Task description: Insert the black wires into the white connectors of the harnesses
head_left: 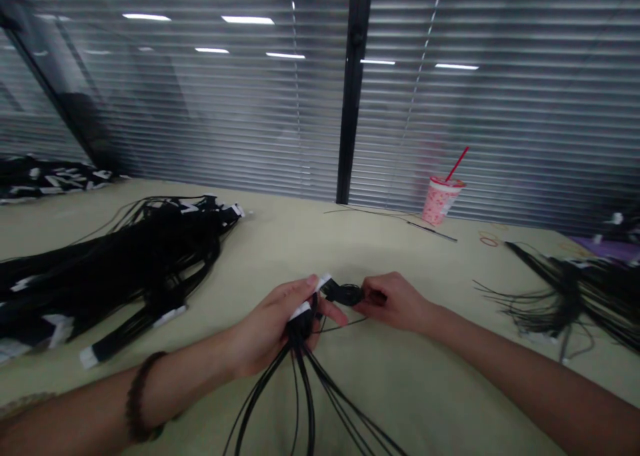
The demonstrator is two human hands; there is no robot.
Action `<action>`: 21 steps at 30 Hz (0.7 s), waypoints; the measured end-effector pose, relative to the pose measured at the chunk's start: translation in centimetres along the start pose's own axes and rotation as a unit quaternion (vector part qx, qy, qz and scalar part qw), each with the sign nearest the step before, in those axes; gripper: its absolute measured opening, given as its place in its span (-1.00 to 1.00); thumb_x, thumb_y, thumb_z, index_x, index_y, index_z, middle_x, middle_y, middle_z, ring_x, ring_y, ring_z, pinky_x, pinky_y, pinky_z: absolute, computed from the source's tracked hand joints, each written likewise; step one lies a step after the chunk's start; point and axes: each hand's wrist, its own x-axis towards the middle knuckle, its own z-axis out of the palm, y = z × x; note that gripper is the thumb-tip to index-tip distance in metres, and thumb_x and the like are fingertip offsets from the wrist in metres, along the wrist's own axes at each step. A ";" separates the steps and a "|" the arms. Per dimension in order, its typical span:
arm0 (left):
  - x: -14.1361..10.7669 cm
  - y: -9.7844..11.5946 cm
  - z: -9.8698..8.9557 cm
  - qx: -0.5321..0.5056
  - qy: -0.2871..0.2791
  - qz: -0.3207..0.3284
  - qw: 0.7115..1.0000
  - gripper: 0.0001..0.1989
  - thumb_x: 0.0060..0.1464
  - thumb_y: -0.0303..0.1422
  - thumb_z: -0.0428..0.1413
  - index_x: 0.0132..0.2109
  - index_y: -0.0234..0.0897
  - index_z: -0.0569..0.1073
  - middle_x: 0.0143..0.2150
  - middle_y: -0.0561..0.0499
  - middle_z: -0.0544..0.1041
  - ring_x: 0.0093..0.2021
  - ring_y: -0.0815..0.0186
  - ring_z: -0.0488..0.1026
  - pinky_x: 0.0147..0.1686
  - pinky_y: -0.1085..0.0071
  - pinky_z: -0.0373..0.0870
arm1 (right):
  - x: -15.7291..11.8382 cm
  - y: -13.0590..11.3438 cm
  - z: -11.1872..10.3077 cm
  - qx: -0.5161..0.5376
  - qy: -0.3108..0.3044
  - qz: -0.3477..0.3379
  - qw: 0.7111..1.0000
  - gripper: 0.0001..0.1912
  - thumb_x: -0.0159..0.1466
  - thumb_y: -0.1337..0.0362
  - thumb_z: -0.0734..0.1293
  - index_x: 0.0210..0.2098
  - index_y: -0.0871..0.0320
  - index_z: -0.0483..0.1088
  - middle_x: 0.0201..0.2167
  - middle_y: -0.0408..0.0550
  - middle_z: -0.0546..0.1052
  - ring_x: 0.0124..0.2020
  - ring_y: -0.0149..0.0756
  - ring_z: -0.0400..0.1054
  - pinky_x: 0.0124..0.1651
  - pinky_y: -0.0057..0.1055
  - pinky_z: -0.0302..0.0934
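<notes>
A person's left hand (267, 329) closes its grip around a bundle of thin black cables (306, 383), just below white paper-like tags (301, 311) at the bundle's gathered end. The cables' long axis runs from the fist toward the person's body, the smooth, round strands fanning apart and trailing off the bottom of the view. The tagged end points up and away, angled toward the right hand (395, 303), whose grip pinches a small, dark coil of black cable (345, 295) between fingers and thumb. The coil sits just beside the tags, in the narrow gap between the two hands, and is nearer the right hand's fingertips. One loose strand (345, 326) arcs low between the hands. A dark beaded bracelet (143, 396) circles the left wrist.

Both forearms reach in over a pale, matte worktop (320, 243). A large, tangled heap of black cables with white tags (125, 273) lies to the left, well apart from the hands, and a second heap (567, 296) spreads to the right. Beyond stand a pink patterned cup (439, 201) with a red straw (457, 164) and a thin, dark rod (433, 231). Grey slatted blinds (500, 109) fill the background behind a black window frame (354, 89).
</notes>
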 end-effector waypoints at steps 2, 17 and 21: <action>-0.1 -0.1 0.2 0.010 -0.015 0.004 1.000 -0.51 0.12 -0.11 -0.14 -0.51 -0.40 0.41 -0.68 0.02 0.35 -0.69 0.47 0.16 -0.70 0.55 0.01 | -0.1 -0.2 0.1 -0.031 0.001 -0.020 0.999 -0.78 0.08 0.21 0.29 -0.60 0.22 0.26 -0.68 -0.25 0.20 -0.64 -0.55 0.02 -0.55 -0.54 -0.14; 0.6 -0.6 -0.2 0.148 0.062 0.093 0.983 -0.53 0.12 -0.11 -0.17 -0.52 -0.35 0.35 -0.65 0.04 0.37 -0.63 0.41 0.24 -0.59 0.49 0.15 | -1.4 -4.1 0.8 -0.025 0.185 -0.064 0.980 -0.90 0.13 0.33 0.20 -0.51 0.18 0.21 -0.63 -0.21 0.20 -0.61 -0.50 0.06 -0.53 -0.52 -0.01; 0.7 -1.0 -0.2 0.158 0.065 0.108 0.979 -0.56 0.13 -0.11 -0.18 -0.49 -0.34 0.35 -0.62 0.05 0.38 -0.60 0.39 0.26 -0.57 0.48 0.17 | -2.0 -7.4 2.1 0.015 0.052 -0.070 0.996 -0.87 0.17 0.26 0.23 -0.45 0.18 0.33 -0.56 -0.17 0.35 -0.53 -0.50 0.17 -0.46 -0.53 0.03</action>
